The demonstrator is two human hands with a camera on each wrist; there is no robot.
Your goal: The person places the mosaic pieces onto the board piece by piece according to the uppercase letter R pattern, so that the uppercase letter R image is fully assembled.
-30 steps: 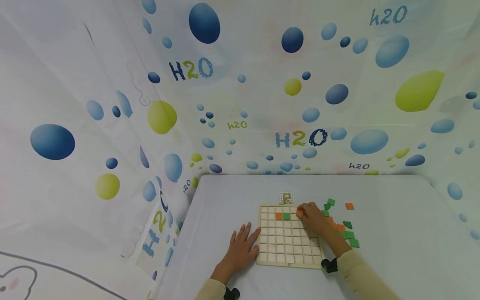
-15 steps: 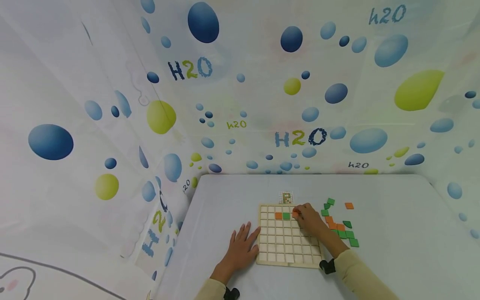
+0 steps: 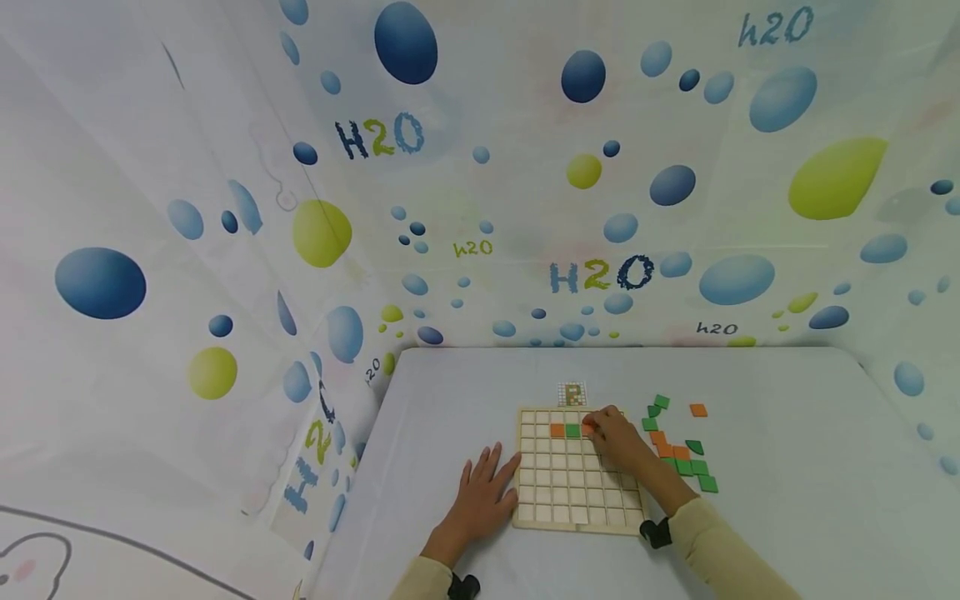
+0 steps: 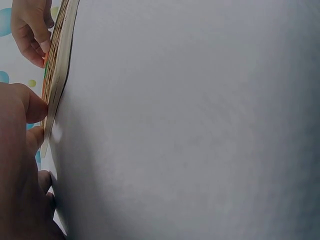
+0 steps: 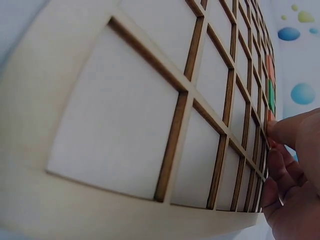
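An orange tile (image 3: 587,430) was pinched between the fingertips of the right hand (image 3: 617,437), held at the second row from the far edge of a wooden grid board (image 3: 566,478). Whether it was fully seated in a square could not be told. Just to its left in the same row, a green tile (image 3: 573,431) and a second orange tile (image 3: 557,430) were set side by side. The left hand (image 3: 482,497) was spread on the white tabletop (image 3: 795,517), its fingers touching the board's left edge. A small patterned card (image 3: 572,394) was placed beyond the far edge, and loose green and orange pieces (image 3: 684,467) were scattered to the right.
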